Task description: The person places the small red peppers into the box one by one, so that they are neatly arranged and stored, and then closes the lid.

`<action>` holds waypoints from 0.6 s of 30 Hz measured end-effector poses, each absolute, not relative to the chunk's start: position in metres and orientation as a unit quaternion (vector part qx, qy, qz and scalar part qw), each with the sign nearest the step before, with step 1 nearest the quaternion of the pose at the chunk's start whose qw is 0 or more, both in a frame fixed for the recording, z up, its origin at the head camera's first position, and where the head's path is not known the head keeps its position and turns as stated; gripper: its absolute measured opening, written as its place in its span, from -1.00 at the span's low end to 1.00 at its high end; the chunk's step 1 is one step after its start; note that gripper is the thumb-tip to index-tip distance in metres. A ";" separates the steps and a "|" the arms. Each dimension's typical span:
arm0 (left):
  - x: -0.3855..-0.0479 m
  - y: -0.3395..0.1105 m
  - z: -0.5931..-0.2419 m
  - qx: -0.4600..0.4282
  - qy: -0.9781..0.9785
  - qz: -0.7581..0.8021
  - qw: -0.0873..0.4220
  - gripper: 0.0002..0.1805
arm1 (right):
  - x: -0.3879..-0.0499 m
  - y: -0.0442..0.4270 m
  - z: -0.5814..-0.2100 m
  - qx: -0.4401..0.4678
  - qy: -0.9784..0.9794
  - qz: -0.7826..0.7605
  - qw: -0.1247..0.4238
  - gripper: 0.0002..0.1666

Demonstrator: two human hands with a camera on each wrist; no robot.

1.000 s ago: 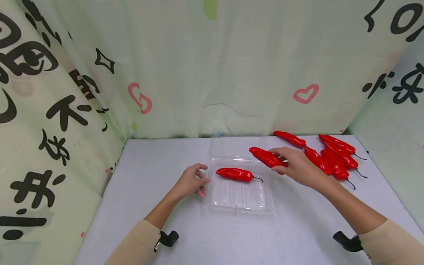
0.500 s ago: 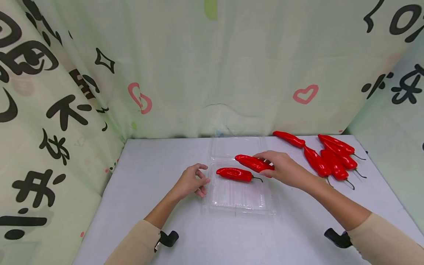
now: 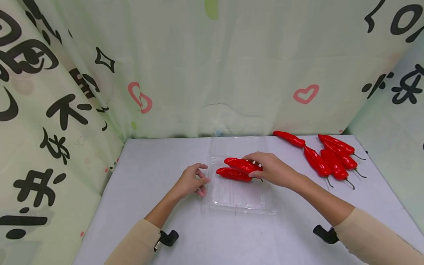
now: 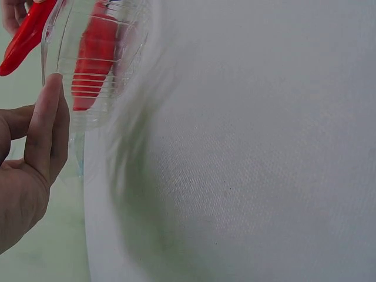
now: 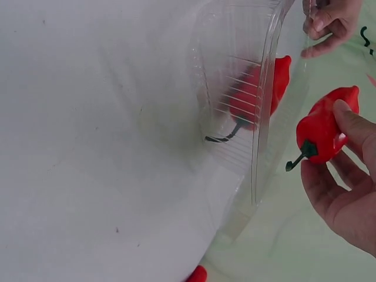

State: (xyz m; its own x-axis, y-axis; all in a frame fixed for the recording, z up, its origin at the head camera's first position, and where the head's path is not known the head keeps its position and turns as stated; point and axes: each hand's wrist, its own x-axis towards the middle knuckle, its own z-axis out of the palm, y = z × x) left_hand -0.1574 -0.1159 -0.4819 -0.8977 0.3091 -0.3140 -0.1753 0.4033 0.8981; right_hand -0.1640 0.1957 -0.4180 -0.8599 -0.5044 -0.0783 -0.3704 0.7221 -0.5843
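My right hand [image 3: 273, 169] pinches a red pepper [image 3: 239, 164] by its stem end, between the thumb and the fingers. The right wrist view shows this red pepper [image 5: 320, 129] held above the rim of a clear plastic container [image 5: 264, 106], green stem hanging down. Inside the open container [image 3: 238, 197] lies another red pepper [image 3: 233, 174], partly covered by the held one in the head view. At the container's left edge my left hand [image 3: 192, 180] is loosely bent. Its fingertips touch or nearly touch the wall, as the left hand [image 4: 44, 141] shows in the left wrist view.
Several red peppers [image 3: 318, 162] lie spread at the back right of the white table [image 3: 159, 154]. The container's clear lid [image 3: 236, 146] lies folded back towards the printed curtain [image 3: 232, 73] behind the table.
My right hand has carried the held pepper leftwards and slightly down, from the container's right side to just above the pepper inside. The left hand has stayed in place.
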 end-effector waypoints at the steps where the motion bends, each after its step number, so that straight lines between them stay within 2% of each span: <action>1: -0.157 -0.116 -0.482 0.041 0.807 0.545 0.222 -0.43 | -0.164 0.194 -0.419 -0.240 0.919 -0.289 0.119 -0.28; 10: -0.157 -0.116 -0.481 0.041 0.808 0.545 0.219 -0.44 | -0.167 0.183 -0.429 -0.259 0.910 -0.290 0.142 -0.34; 18: -0.157 -0.117 -0.481 0.049 0.805 0.548 0.221 -0.42 | -0.166 0.176 -0.442 -0.281 0.909 -0.274 0.139 -0.37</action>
State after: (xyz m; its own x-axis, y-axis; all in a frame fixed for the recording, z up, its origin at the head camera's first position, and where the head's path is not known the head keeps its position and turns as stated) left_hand -0.1572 -0.1165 -0.4806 -0.8972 0.3214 -0.3028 -0.1638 0.3945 0.9042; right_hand -0.1658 0.1763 -0.4415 -0.8038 -0.5867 -0.0989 -0.4340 0.6919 -0.5769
